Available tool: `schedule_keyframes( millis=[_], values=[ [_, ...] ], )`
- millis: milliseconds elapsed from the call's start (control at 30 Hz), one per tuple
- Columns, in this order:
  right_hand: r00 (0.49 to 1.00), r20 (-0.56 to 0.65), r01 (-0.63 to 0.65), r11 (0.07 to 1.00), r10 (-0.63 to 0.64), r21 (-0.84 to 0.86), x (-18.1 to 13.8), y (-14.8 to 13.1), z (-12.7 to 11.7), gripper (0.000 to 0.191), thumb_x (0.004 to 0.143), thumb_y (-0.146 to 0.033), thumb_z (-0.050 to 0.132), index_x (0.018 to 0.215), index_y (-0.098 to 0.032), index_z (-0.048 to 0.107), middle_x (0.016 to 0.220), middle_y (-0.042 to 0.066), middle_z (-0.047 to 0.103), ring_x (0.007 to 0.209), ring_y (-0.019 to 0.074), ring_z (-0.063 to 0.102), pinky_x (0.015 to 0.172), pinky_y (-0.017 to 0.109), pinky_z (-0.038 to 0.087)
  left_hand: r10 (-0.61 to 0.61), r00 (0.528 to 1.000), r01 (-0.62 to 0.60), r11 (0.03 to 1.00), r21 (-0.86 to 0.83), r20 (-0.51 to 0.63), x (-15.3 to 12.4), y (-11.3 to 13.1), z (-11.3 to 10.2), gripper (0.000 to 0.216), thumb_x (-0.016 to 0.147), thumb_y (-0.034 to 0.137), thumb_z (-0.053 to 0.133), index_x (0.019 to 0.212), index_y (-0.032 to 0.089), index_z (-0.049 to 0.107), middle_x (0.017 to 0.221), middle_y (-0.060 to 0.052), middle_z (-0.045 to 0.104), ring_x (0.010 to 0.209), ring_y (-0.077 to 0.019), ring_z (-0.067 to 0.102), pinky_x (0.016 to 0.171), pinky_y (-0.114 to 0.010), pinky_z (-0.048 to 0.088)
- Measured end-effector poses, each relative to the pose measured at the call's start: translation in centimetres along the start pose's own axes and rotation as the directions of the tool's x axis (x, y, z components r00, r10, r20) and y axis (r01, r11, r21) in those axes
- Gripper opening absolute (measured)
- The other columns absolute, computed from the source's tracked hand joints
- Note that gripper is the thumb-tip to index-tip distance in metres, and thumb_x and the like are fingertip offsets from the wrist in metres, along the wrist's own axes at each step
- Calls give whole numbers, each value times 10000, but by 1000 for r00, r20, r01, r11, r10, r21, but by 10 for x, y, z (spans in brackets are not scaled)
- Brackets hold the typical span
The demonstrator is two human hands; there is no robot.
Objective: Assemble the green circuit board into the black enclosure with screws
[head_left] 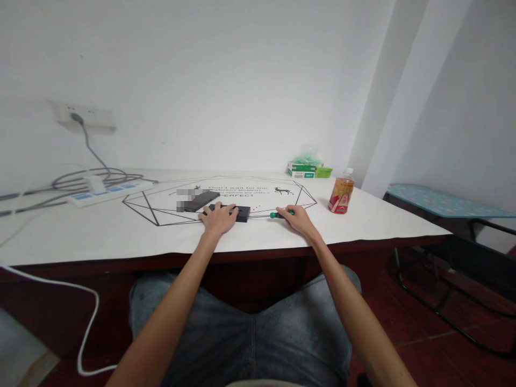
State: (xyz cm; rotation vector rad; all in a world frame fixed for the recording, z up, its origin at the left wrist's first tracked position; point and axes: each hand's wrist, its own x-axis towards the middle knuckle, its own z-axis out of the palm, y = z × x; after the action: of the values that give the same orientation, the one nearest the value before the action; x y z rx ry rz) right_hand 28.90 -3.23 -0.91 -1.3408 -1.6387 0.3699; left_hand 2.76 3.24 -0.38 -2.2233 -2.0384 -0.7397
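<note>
- Basically, black box (243,214) lay on the white tabletop (258,236), near its front edge.
- Left hand (219,219) rested over it, fingers spread across its top.
- Right hand (299,219) gripped a green-handled screwdriver (276,215), shaft aimed at the box's right end; couldn't tell if the tip touched.
- Dark slab (203,200), partly pixelated, sat just behind and left of the box.
- Drink bottle (342,193) stood upright, right.
- Power strip (115,194) lay far left.

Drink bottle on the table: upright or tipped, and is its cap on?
Upright and capped: the bottle stands on its base, with the white cap at its top, beyond the right hand.
</note>
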Motion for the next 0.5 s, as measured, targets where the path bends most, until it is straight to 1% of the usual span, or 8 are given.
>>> schedule_keyframes(
  millis=[33, 100, 200, 233, 300, 367, 433, 500],
  values=[
    [1000, -15, 23, 1000, -23, -21, 0, -1, 0, 534, 846, -664, 518, 592, -194, 507, 521, 3, 502, 545, 137, 467, 550, 269, 346, -6, 1000, 6, 1000, 6, 5, 0, 1, -1, 544, 911, 603, 327, 1301, 386, 638, 1449, -118, 499, 1268, -516, 379, 959, -708, 300],
    [999, -25, 45, 999, -45, -4, 1, 0, 0, 478, 820, -650, 565, 677, -195, 551, 594, 2, 546, 597, 144, 485, 572, 265, 356, -21, 1000, 21, 1000, 22, 17, -1, 2, -2, 547, 916, 602, 313, 1316, 394, 622, 1468, -99, 481, 1279, -510, 370, 971, -696, 300],
    [999, 27, -33, 991, 29, 131, 1, 3, -1, 435, 696, -597, 724, 837, -219, 561, 590, -37, 537, 542, 131, 450, 539, 257, 343, -37, 999, 36, 999, 40, 34, -2, 3, -3, 553, 919, 607, 291, 1332, 410, 602, 1486, -75, 462, 1288, -501, 363, 977, -678, 306],
    [997, 46, -67, 984, 60, 166, 1, 4, 0, 445, 672, -586, 746, 835, -222, 548, 560, -49, 515, 510, 126, 431, 524, 257, 334, -38, 999, 36, 998, 42, 37, -2, 3, -3, 553, 919, 608, 289, 1334, 414, 599, 1487, -72, 461, 1288, -498, 363, 977, -675, 308],
    [995, 56, -92, 980, 83, 178, 0, 6, 0, 437, 691, -601, 724, 763, -217, 529, 506, -50, 486, 476, 125, 422, 517, 267, 335, -38, 998, 36, 998, 44, 40, -2, 2, -2, 550, 920, 606, 289, 1337, 419, 594, 1489, -68, 459, 1287, -494, 364, 979, -669, 307],
    [998, 15, -57, 995, 56, 78, 1, 6, 1, 466, 754, -642, 648, 654, -207, 512, 475, -25, 473, 493, 138, 443, 540, 280, 341, -38, 998, 36, 998, 46, 42, -1, 2, -1, 551, 919, 609, 290, 1341, 418, 590, 1492, -70, 456, 1287, -496, 362, 977, -671, 304],
    [999, -28, -30, 995, 27, -93, 2, 5, 2, 535, 833, -668, 531, 572, -201, 500, 488, 10, 485, 546, 156, 471, 572, 291, 336, -38, 998, 36, 998, 47, 42, -1, 1, -1, 553, 920, 608, 287, 1342, 416, 588, 1497, -71, 449, 1287, -498, 360, 976, -673, 301],
    [998, -49, -39, 981, 31, -190, 2, 5, 1, 550, 881, -665, 448, 603, -199, 538, 567, 34, 547, 614, 176, 504, 599, 295, 333, -34, 999, 32, 998, 47, 41, -1, 2, -1, 554, 921, 607, 283, 1342, 415, 587, 1497, -71, 448, 1286, -500, 360, 978, -674, 299]
  ],
)
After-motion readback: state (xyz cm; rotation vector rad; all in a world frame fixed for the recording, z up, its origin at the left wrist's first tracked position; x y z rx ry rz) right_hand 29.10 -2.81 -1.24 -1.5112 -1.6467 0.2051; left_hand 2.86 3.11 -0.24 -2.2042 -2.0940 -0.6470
